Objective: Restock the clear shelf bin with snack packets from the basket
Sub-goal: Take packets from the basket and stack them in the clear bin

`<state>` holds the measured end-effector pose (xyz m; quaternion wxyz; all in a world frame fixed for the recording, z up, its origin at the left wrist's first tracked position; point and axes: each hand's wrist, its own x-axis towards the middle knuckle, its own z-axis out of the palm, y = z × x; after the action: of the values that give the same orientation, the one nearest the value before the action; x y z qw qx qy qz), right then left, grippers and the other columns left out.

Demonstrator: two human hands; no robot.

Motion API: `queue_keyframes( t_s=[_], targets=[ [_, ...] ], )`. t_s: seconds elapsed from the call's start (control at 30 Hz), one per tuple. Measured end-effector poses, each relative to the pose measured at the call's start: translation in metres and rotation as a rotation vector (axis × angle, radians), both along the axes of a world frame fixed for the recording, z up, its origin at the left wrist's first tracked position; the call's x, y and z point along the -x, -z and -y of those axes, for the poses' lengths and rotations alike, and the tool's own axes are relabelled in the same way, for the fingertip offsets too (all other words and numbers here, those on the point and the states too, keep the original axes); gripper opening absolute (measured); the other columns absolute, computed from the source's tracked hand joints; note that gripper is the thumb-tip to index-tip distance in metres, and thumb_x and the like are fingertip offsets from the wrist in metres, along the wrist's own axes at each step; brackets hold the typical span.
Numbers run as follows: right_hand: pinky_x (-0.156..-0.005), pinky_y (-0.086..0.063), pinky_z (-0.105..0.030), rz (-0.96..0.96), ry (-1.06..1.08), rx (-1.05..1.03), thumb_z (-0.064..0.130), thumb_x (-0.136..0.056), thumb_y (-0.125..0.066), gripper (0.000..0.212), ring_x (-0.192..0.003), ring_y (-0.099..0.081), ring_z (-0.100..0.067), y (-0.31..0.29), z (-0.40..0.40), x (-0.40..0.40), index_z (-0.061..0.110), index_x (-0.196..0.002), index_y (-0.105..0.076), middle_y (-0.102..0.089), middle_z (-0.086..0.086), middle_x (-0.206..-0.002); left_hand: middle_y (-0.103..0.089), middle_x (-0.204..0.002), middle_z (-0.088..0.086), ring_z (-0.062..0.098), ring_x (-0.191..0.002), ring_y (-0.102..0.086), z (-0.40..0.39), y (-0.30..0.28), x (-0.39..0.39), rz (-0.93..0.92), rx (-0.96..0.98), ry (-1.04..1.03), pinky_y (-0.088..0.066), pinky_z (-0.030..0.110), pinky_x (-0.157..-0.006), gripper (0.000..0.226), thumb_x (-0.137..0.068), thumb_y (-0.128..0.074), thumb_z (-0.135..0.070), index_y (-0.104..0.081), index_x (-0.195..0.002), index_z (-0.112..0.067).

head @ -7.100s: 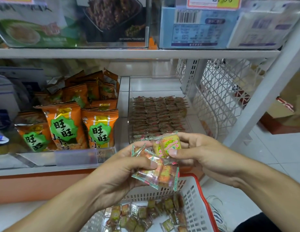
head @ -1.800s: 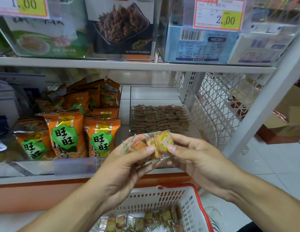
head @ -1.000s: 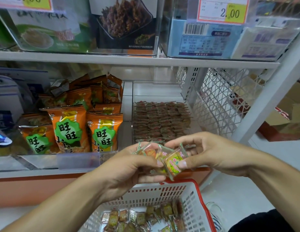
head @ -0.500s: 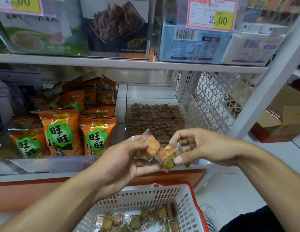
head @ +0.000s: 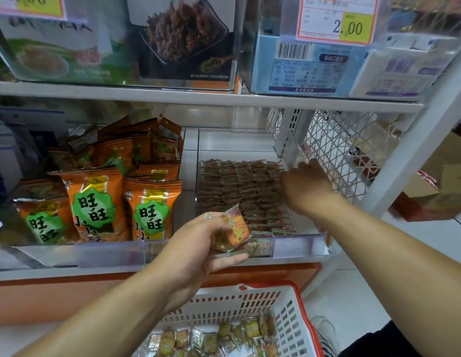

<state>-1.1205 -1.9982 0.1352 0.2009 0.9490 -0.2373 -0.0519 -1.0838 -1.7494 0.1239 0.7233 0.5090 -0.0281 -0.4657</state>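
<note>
meanwhile, packet (head: 234, 229) (left hand (head: 198, 251))

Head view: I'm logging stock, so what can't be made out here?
- Right hand: its fingers reach into the clear bin, their grip hidden by the hand's back.
- Basket: cut off by the bottom edge.
- Packet in left hand: print blurred.

Two bare forearms without sleeves, watch or bracelet; the left hand (head: 196, 249) and the right hand (head: 305, 185) wear no gloves; dark clothing (head: 384, 342) at the lower right corner; beside it a white shoe (head: 324, 333) with striped edging.
</note>
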Motion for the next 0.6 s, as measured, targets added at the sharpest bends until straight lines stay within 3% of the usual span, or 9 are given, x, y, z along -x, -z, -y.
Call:
queue_keyframes(
  t_s=[0.17,0.3,0.43,0.5,0.6],
  targets=[
    [-0.108,-0.029,-0.041,-0.063,0.024,0.055,0.032,-0.092,-0.063,0.031,-0.126,-0.047,-0.030,0.015,0.004,-0.014,0.016,-0.118,-0.065,-0.066,-0.007,-0.124,-0.078,-0.098,0.023,0.034,-0.092,-0.077,0.002,0.003,0.000,0.002,-0.018,-0.004,-0.065,0.038,-0.067,0.018,-0.097,-0.056,-0.005,-0.067,-0.111,-0.007],
    [-0.107,-0.035,-0.040,-0.005,0.080,-0.018,0.012,-0.090,-0.061,0.035,-0.128,-0.045,-0.033,0.026,0.005,-0.023,0.008,-0.125,-0.062,-0.055,-0.012,-0.133,-0.078,-0.098,0.022,0.033,-0.092,-0.077,0.001,0.002,-0.001,0.002,-0.014,0.006,-0.065,0.037,-0.067,0.019,-0.098,-0.057,-0.007,-0.066,-0.115,-0.006],
    [-0.085,-0.051,-0.038,0.150,0.103,-0.227,-0.003,-0.095,-0.051,0.030,-0.111,-0.063,-0.034,0.035,0.004,-0.021,0.003,-0.124,-0.056,-0.060,-0.017,-0.125,-0.078,-0.098,0.021,0.033,-0.092,-0.077,-0.001,0.002,-0.002,-0.002,-0.007,0.013,-0.065,0.037,-0.069,0.019,-0.099,-0.057,-0.008,-0.065,-0.116,-0.006],
    [-0.074,-0.047,-0.034,0.189,0.100,-0.307,0.001,-0.098,-0.044,0.024,-0.106,-0.065,-0.035,0.036,0.004,-0.018,0.006,-0.120,-0.053,-0.063,-0.017,-0.119,-0.078,-0.098,0.021,0.033,-0.091,-0.078,-0.002,0.001,-0.003,-0.010,-0.006,0.011,-0.065,0.036,-0.067,0.020,-0.099,-0.057,-0.009,-0.065,-0.117,-0.007],
    [-0.073,-0.042,-0.032,0.141,0.084,-0.339,0.004,-0.100,-0.040,0.022,-0.105,-0.065,-0.034,0.034,0.002,-0.013,0.007,-0.117,-0.054,-0.065,-0.016,-0.118,-0.078,-0.100,0.022,0.035,-0.092,-0.077,-0.003,-0.001,-0.004,-0.016,0.009,0.011,-0.065,0.036,-0.068,0.021,-0.099,-0.058,-0.008,-0.064,-0.118,-0.006]
  ],
)
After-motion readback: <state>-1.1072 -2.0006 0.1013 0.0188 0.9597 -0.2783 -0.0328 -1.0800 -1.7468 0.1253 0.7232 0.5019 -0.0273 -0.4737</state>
